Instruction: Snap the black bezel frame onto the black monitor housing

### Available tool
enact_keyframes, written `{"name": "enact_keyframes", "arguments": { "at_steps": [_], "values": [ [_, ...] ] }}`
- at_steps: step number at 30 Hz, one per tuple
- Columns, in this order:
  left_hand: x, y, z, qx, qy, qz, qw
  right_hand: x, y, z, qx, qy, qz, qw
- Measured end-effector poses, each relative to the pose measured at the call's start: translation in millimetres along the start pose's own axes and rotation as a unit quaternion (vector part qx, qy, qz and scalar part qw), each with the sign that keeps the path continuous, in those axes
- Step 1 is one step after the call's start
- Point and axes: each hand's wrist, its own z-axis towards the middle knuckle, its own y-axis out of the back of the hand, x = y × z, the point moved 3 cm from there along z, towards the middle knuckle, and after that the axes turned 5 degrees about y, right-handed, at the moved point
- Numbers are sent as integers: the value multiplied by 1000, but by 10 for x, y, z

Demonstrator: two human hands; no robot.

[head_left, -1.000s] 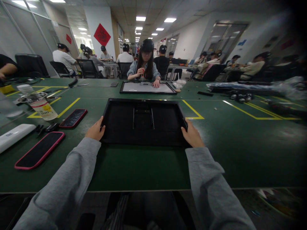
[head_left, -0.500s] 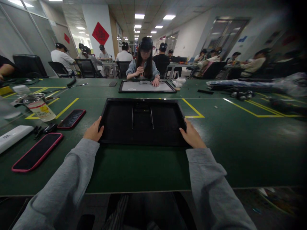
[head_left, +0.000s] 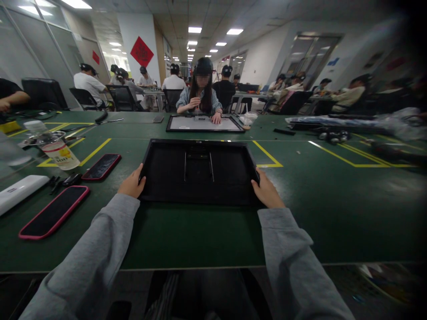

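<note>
A shallow black monitor casing [head_left: 163, 173] stands in front of me on the green table [head_left: 200, 235], its hollow inside turned toward me. Two thin metal strips run down its middle. My left hand [head_left: 132, 183] grips the left edge, thumb on the inner side and fingers partly hidden behind. On the opposite edge my right hand [head_left: 268, 191] is closed in the same way. Whether the lower edge touches the table I cannot tell.
Left of me lie two red-edged phones [head_left: 55, 212], a white device [head_left: 20, 192] and a tilted drink bottle [head_left: 62, 153]. Across the table a co-worker [head_left: 200, 95] sits behind a flat panel [head_left: 230, 124]. A plastic cup [head_left: 248, 118] and a plastic-wrapped bundle [head_left: 333, 122] are farther right.
The view has tipped up slightly, so the scene sits a little lower. Both hands keep their hold on the casing, which has hardly moved.
</note>
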Motion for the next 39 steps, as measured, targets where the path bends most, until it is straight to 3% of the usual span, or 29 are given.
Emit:
{"name": "enact_keyframes", "arguments": {
  "at_steps": [26,34,39],
  "values": [
    [46,-27,15,-16,-4,5,1000,51,6,-14,1,-4,1,1000],
    [39,6,12,-30,21,-2,999,63,25,-10,-39,-14,-34,999],
    [88,13,49,-26,29,-12,999,98,105,30,-103,-25,-31,994]
  ]
}}
